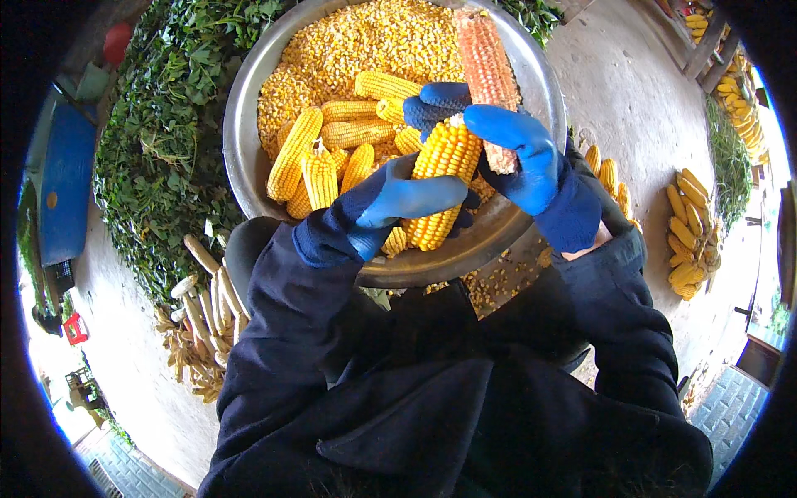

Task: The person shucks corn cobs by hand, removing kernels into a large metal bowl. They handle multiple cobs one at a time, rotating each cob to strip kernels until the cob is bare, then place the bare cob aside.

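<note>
My left hand [408, 202], in a blue coated work glove, grips a yellow ear of corn [447, 180] over the near right part of a wide metal basin [398, 272]. My right hand [520, 152], gloved alike, holds a bare reddish corncob [489, 62] upright in the picture; its thumb or finger touches the top of the ear. Loose corn kernels [373, 37] fill the far part of the basin. Several whole ears of corn [296, 152] lie in its left and middle. The far fingers of both hands are partly hidden.
A heap of green leafy vines [162, 143] lies left of the basin, with stripped pale cobs [215, 299] and dry husks below it. On the concrete floor at right sits a bunch of corn ears [688, 233]. Scattered kernels [498, 286] lie below the basin. A blue container [65, 187] stands far left.
</note>
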### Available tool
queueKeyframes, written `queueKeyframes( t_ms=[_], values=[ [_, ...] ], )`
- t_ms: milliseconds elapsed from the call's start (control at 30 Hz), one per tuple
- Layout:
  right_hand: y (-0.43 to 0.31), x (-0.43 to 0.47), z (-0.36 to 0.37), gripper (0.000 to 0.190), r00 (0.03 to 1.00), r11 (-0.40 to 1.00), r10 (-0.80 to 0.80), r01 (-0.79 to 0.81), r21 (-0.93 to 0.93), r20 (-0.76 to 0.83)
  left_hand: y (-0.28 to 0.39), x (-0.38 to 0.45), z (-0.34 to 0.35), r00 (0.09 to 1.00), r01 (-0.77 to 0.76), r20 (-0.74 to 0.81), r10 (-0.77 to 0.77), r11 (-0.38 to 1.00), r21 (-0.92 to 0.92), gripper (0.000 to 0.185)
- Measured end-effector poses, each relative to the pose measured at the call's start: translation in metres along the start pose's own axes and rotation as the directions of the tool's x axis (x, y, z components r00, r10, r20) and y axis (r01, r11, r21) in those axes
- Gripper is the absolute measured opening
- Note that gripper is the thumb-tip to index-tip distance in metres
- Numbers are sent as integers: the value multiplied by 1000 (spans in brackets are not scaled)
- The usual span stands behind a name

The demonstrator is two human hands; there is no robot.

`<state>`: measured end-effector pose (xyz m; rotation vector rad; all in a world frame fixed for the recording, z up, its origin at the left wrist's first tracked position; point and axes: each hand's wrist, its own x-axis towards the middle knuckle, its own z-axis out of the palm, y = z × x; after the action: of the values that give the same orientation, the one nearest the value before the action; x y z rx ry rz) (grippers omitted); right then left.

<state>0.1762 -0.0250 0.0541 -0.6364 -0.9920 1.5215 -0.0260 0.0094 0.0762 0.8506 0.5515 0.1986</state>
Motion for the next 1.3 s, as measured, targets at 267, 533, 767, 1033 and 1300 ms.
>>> queueKeyframes(
  t_ms=[267, 533, 767, 1033, 1300],
  values=[
    [33, 9, -9, 36, 900, 981, 184, -195, 12, -395, -49, 36, 5, 914, -160, -156, 375, 686, 710, 34],
    [45, 7, -26, 29, 956, 994, 16, -46, -98, -293, -63, 48, -20, 866, -15, -247, 435, 515, 857, 59],
    [3, 3, 0, 30, 1000, 975, -26, 25, -220, -2, -4, 5, 9, 995, -58, -79, 62, 997, 49, 38],
    [45, 11, -1, 36, 901, 932, 99, -233, -277, -423, -80, 51, -22, 877, -191, -77, 475, 491, 850, 51],
    [0, 17, -7, 46, 962, 934, 229, -173, 312, -151, -19, 28, -8, 985, -150, -62, 160, 978, 144, 45]
  ],
)
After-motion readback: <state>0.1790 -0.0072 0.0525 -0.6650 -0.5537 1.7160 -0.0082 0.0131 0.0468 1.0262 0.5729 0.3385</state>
